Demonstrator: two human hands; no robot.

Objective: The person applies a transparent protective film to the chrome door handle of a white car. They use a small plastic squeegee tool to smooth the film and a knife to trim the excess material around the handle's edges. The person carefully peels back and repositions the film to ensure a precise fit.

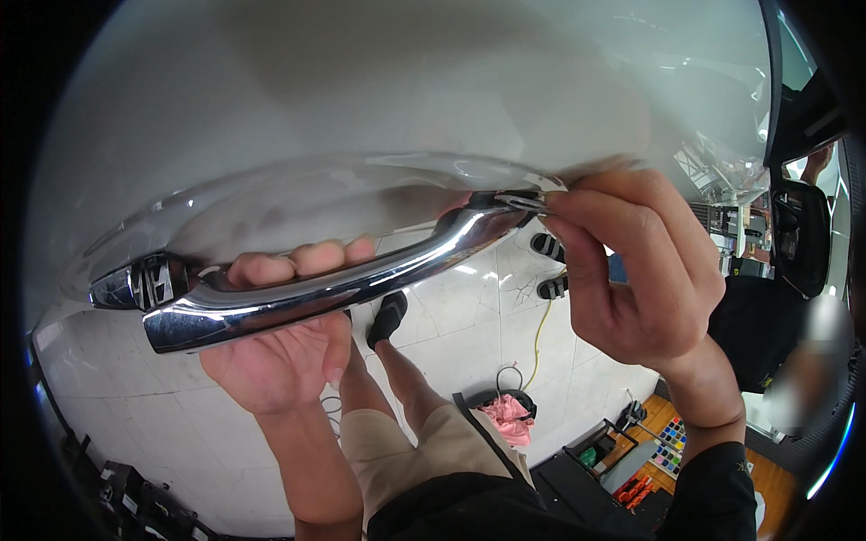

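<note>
A chrome car door handle (361,287) crosses the middle of the view, its left end swung out from the pale grey door panel (388,81). My left hand (271,352) grips the handle from below, fingers curled through the gap behind it and thumb underneath. A separate chrome end piece (113,287) sits on the door beside the loose end. At the handle's right end, my right hand (636,261) pinches a thin silvery strip (523,204) between thumb and index finger. The strip's tip lies against the dark joint there; its exact kind is unclear.
A black-clad person (749,334) is at the right, near the car's side mirror (803,239). Black sandals (548,245) stand on the tiled floor (469,356). A black container with pink cloth (510,419), a yellow hose (539,343) and a black tool cart (577,491) are below.
</note>
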